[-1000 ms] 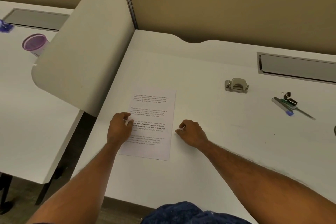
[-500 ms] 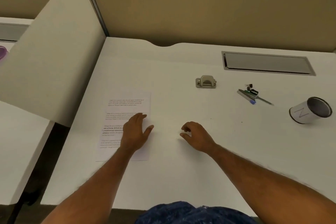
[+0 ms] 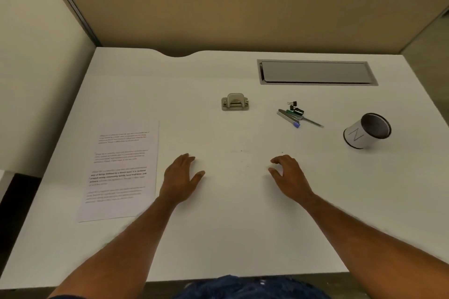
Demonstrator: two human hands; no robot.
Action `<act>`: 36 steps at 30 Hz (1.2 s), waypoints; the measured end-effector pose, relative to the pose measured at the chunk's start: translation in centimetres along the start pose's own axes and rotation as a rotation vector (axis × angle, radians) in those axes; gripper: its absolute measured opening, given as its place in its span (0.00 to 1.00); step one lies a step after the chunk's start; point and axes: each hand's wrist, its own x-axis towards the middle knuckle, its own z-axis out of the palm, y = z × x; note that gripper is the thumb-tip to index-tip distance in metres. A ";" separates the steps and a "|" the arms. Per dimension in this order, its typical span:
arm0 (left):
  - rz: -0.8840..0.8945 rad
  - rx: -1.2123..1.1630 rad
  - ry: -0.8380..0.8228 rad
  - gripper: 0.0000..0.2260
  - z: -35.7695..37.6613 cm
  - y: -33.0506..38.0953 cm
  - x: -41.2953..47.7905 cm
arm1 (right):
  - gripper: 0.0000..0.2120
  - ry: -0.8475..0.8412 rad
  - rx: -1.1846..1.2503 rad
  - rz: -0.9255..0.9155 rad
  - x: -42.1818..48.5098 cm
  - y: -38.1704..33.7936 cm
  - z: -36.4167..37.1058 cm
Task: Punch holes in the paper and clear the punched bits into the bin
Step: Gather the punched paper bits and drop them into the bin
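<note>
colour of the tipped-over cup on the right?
White cylindrical cup with a thin grey "N" mark, dark rims and dark inside; head view.

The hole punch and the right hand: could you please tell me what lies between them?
Only bare desk lies between the hole punch and the right hand, in the head view.

paper (image 3: 121, 170): white, with rows of fine black print and a few bolder lines mid-page; I see it just left of my left hand (image 3: 181, 177).
hole punch (image 3: 235, 102): dull silver-grey, beyond and between my two hands.
bin (image 3: 364, 132): white side with a thin grey N-like mark, dark rim, black inside; off to the right of my right hand (image 3: 290, 175).
pens and clips (image 3: 295, 115): green, black, silver, one blue tip; beyond my right hand.
desk (image 3: 218, 226): plain white.
hatch (image 3: 315, 72): flat grey.
wall (image 3: 218, 2): tan.
</note>
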 end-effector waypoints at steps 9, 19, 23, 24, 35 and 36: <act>0.180 0.314 -0.127 0.44 4.5 4.5 1.6 | 0.16 0.176 0.041 0.048 1.0 4.8 -1.6; 0.114 0.376 -0.018 0.47 7.2 5.4 3.7 | 0.36 0.056 -0.355 0.043 3.8 7.4 1.1; 0.123 0.395 -0.005 0.47 7.4 5.3 3.6 | 0.41 0.099 -0.431 0.091 4.0 6.2 3.0; 0.126 0.401 -0.007 0.48 7.5 5.3 3.6 | 0.43 0.094 -0.434 0.094 4.1 5.8 3.4; 0.258 0.448 -0.049 0.48 7.7 5.2 4.2 | 0.39 -0.049 -0.417 -0.274 3.4 3.5 5.9; 0.264 0.448 -0.041 0.48 7.6 5.1 4.2 | 0.38 -0.054 -0.389 -0.310 3.4 3.7 5.7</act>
